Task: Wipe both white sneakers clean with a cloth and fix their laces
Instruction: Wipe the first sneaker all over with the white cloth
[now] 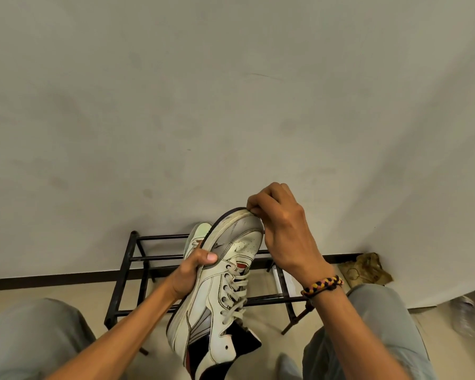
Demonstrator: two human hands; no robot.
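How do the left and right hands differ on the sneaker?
The left hand grips the sneaker at its side, thumb on the upper; the right hand pinches at the toe edge. The right wrist wears a braided bracelet; the left is bare. Both touch the same shoe.

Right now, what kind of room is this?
Probably a home entryway or hallway corner. A black metal shoe rack stands against a plain wall, and the person holds a white sneaker above a tiled floor.
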